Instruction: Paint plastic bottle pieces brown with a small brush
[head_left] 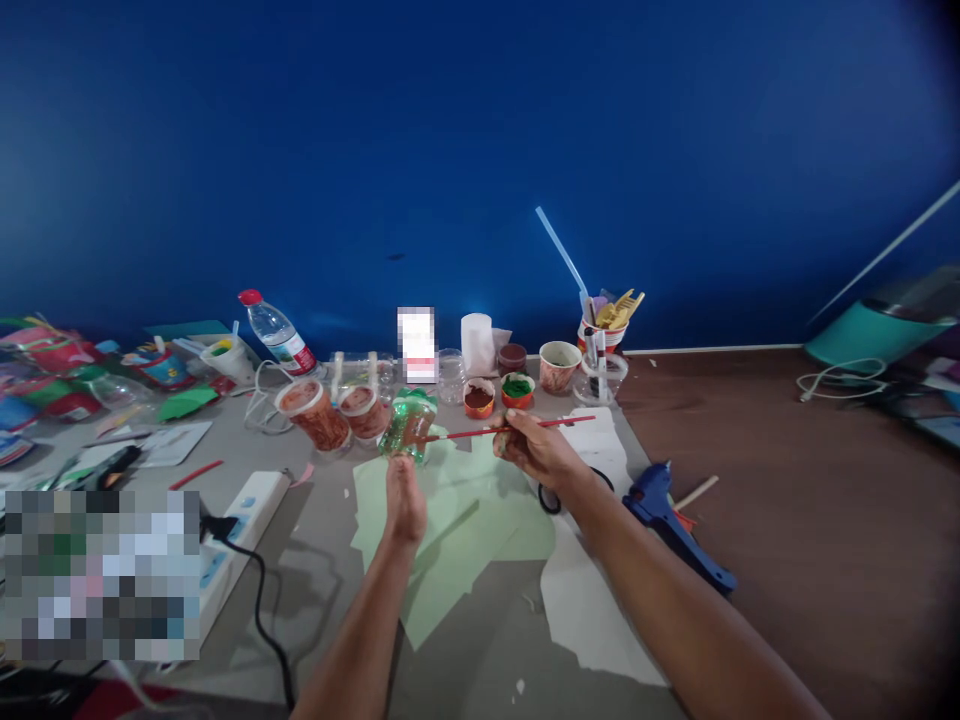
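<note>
My left hand [406, 500] is closed around the lower end of a clear plastic bottle piece [411, 412] painted green, with a brownish area low on its side. Between the fingers of my right hand [538, 450] is a thin red paintbrush [469, 433], held almost level. Its tip points left and meets the painted side of the piece. Beyond my hands stand a small cup of brown paint [479, 398] and a cup of green paint [517, 389]. Two clear cups smeared reddish brown, a larger one [315, 415] and a smaller one [364, 411], stand left of the piece.
Pale green paper [487, 500] and white paper [592, 610] lie under my hands, with black-handled scissors [550, 498] partly hidden. A blue glue gun [679, 530] rests at right. On the left are a power strip [240, 530] with a black cord and a tilted water bottle [281, 335].
</note>
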